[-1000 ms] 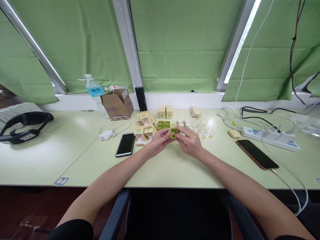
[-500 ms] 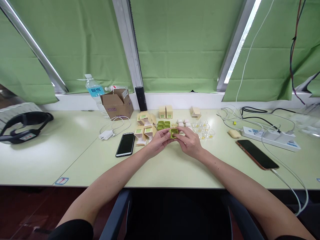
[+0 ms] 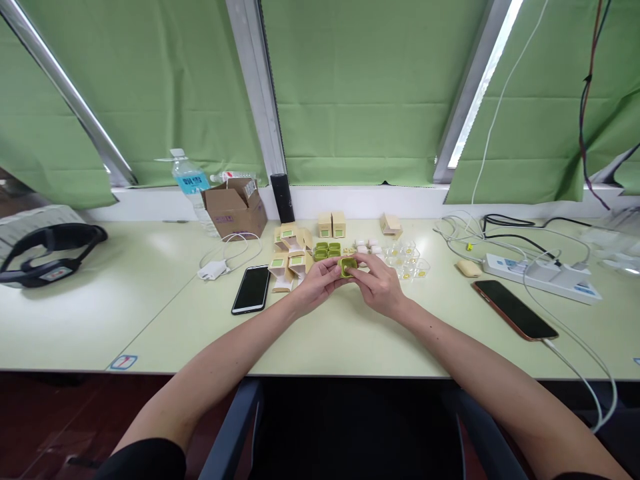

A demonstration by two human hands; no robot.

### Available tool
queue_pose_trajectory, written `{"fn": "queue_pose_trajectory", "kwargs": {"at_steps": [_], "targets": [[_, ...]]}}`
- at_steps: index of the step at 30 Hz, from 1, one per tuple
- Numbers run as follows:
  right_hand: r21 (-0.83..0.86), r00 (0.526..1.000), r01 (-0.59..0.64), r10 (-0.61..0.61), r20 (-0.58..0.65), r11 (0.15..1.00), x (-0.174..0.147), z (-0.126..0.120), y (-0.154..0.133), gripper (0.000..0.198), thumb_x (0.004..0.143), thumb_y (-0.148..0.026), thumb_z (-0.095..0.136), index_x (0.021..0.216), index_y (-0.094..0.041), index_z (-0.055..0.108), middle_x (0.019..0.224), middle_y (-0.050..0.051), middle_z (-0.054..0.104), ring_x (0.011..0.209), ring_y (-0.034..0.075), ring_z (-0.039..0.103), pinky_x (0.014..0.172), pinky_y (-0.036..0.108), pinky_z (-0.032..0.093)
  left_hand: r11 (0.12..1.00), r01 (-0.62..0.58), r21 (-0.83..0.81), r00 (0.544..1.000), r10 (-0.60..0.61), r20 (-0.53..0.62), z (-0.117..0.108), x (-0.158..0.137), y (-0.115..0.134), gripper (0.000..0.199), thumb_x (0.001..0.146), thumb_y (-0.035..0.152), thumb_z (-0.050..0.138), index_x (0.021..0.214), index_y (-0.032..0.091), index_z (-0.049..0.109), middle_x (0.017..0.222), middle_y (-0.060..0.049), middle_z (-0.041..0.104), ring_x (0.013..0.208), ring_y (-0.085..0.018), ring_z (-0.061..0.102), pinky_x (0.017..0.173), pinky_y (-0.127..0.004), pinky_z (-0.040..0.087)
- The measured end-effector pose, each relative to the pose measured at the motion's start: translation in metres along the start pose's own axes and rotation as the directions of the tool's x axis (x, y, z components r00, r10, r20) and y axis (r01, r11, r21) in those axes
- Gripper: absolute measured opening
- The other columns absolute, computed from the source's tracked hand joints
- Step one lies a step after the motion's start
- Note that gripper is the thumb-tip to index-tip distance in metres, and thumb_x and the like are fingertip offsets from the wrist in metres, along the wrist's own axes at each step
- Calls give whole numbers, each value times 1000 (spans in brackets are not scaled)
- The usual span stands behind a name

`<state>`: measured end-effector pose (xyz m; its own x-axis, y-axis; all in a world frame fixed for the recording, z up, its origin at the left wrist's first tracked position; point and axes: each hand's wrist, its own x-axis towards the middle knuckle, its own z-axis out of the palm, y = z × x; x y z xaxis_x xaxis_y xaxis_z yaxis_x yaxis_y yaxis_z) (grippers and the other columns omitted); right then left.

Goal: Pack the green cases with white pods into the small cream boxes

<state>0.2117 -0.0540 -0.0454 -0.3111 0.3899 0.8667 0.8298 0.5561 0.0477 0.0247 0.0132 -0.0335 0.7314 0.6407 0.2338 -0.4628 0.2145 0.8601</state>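
On the pale tabletop, left hand and right hand still pinch the small green cup near frame centre, hardly shifted this past second, so its handling apparently continues.

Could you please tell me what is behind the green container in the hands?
Behind and slightly left of the green container, which the left hand and right hand hold, are green cups; farther back, two cream boxes. Whatever the container and hands cover cannot be seen.
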Motion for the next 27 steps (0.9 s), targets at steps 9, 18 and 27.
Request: {"fn": "queue_pose_trajectory", "kwargs": {"at_steps": [9, 18, 27], "targets": [[-25, 999, 28, -28, 27, 999, 3, -2, 0, 31, 99, -6, 50, 109, -21, 74, 126, 14, 69, 106, 23, 68, 77, 35, 59, 1000, -5, 0, 1000, 5, -15, -1, 0, -1, 48, 78, 35, 91, 119, 14, 77, 124, -16, 75, 118, -27, 71, 108, -42, 54], [-38, 998, 24, -22, 67, 999, 2, -2, 2, 32, 98, -6, 49, 106, -22, 75, 126, 13, 68, 106, 23, 67, 73, 33, 57, 1000, 12, -16, 999, -13, -30, -2, -1, 0, 46, 76, 31, 92, 116, 14, 77, 119, -14, 77, 113, -25, 72, 109, -43, 53], [34, 1000, -19, 19, -5, 999, 2, -1, 0, 21, 101, -21, 58, 116, -22, 72, 121, 13, 71, 107, 25, 68, 83, 38, 60, 1000, 9, -9, 1000, -9, -12, -2, 0, -1, 46, 76, 36, 92, 113, 13, 77, 116, -14, 77, 108, -23, 73, 101, -37, 56]]}}
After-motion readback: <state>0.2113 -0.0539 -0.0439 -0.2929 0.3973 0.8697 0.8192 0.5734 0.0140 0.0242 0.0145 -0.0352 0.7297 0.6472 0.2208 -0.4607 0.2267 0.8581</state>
